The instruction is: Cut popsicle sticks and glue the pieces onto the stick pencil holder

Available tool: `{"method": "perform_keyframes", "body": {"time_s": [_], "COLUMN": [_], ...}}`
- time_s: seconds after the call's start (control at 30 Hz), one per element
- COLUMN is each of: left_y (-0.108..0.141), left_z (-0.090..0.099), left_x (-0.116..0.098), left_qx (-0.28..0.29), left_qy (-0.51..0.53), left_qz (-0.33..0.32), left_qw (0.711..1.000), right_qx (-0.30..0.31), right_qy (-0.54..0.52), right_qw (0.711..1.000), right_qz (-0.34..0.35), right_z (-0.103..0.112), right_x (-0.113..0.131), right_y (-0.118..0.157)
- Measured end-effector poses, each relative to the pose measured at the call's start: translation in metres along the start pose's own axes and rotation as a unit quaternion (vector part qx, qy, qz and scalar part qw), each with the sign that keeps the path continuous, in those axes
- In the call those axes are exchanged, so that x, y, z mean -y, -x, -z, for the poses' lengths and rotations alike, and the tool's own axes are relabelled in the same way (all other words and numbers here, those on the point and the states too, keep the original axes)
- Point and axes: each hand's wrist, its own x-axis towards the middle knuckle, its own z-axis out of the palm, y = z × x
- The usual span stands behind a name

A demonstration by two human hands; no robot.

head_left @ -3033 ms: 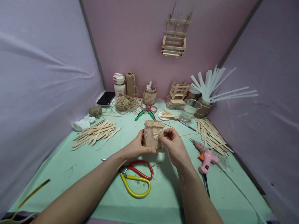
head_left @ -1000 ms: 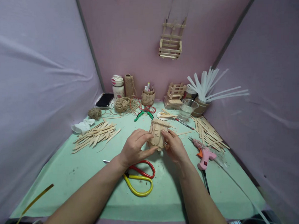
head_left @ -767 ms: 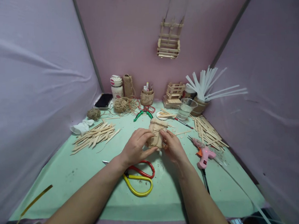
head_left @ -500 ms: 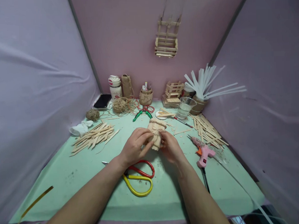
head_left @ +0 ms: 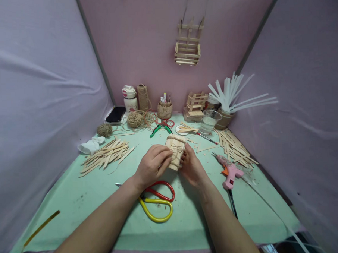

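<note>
Between my hands is a small wooden-stick holder [head_left: 176,150], pale, with braided twine round its upper part and a twine bow on its front. It tilts slightly. My left hand [head_left: 153,162] closes on its left side, fingers bent against the wood. Round the right side and behind it wraps my right hand [head_left: 192,164], its fingertips partly hidden. Scissors [head_left: 158,201] with one red and one yellow handle lie beneath my left forearm, which covers part of the blades.
Piles of wooden sticks lie left [head_left: 107,155] and right [head_left: 234,146]. A pink glue gun [head_left: 229,174] rests at the right. Behind are green-handled pliers [head_left: 160,130], a twine ball [head_left: 135,118], a clear cup of water [head_left: 209,121] and white glue sticks [head_left: 230,90].
The holder has turned and shifted slightly left in my hands, showing its bow more fully. My right fingers have moved from its front to its right side.
</note>
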Motion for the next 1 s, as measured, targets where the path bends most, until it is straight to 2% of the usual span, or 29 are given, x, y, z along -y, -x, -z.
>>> {"method": "perform_keyframes", "body": {"time_s": [0.23,0.33,0.47,0.57,0.73,0.8,0.9,1.0], "left_y": [0.000,0.000,0.002,0.006,0.025,0.035,0.045,0.047], "left_z": [0.003,0.004,0.002,0.003,0.015,0.020,0.024,0.027], "left_x": [0.000,0.002,0.009,0.018,0.032,0.035,0.035,0.034], "left_qx": [0.000,0.016,0.039,0.039,0.020,0.021,0.050,0.083], "left_qy": [-0.003,0.003,0.018,0.021,-0.009,-0.020,-0.008,0.024], "left_qz": [-0.008,-0.002,0.038,0.050,0.072,0.103,0.151,0.178], "left_qw": [1.000,1.000,0.998,0.998,0.997,0.994,0.987,0.980], "right_qx": [0.017,0.018,0.003,-0.003,0.022,0.047,0.081,0.083], "right_qy": [-0.024,-0.026,-0.023,0.023,0.161,0.179,0.192,0.249], "right_qw": [0.999,0.999,0.999,0.993,0.952,0.944,0.942,0.927], "right_qz": [-0.029,-0.020,0.035,0.114,0.259,0.272,0.264,0.268], "right_z": [0.001,0.003,0.003,0.001,-0.006,-0.009,-0.011,-0.009], "right_x": [-0.003,-0.006,-0.010,-0.009,-0.013,-0.020,-0.032,-0.035], "right_y": [-0.001,-0.004,-0.014,-0.026,-0.043,-0.048,-0.051,-0.048]}}
